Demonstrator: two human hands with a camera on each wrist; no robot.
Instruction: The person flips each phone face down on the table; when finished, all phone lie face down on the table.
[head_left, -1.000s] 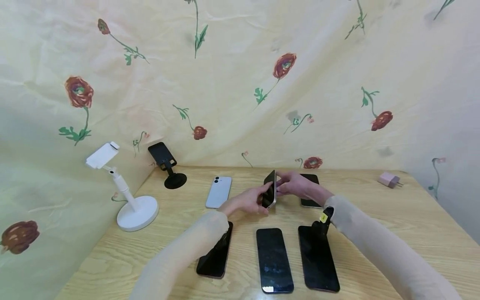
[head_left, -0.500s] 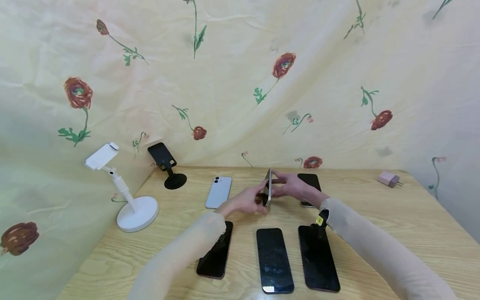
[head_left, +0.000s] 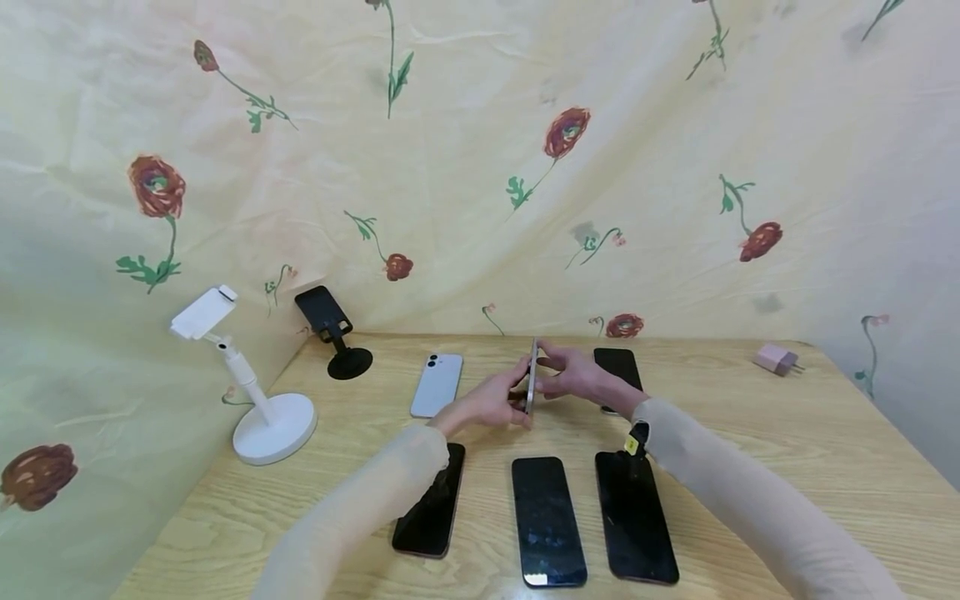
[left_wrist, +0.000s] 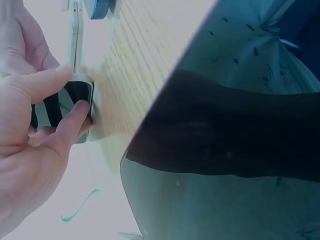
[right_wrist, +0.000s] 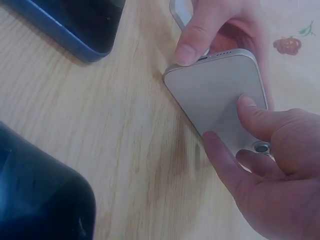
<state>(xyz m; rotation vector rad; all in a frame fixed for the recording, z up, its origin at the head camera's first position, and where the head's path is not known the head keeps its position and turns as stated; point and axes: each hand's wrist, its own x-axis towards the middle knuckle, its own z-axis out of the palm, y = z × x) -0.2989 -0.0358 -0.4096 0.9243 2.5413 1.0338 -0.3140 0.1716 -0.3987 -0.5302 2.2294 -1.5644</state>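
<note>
In the head view, a smartphone [head_left: 532, 379] stands on its long edge, turned nearly edge-on, between my two hands near the middle of the table. My left hand [head_left: 489, 402] grips its near end from the screen side. In the right wrist view, the left thumb lies on the end with the charging port, and the plain silvery back [right_wrist: 215, 95] faces out. My right hand [head_left: 583, 375] holds the far end, with thumb and fingertips against the back and edge beside the camera lens [right_wrist: 261, 147]. The left wrist view shows part of the dark screen side between the fingers.
Dark phones lie in front: one [head_left: 438, 517] partly under the left sleeve, another [head_left: 549, 521] centrally, a third [head_left: 637, 525] at right. Behind are a light-blue phone [head_left: 437, 385] and a black phone [head_left: 618, 369]. White [head_left: 275, 427] and black [head_left: 349, 363] stands sit left; a charger plug [head_left: 777, 359] sits right.
The smartphone has turned from showing its screen at an angle to nearly edge-on, and shifted slightly left. My right hand has moved left with it; the left hand has barely shifted.
</note>
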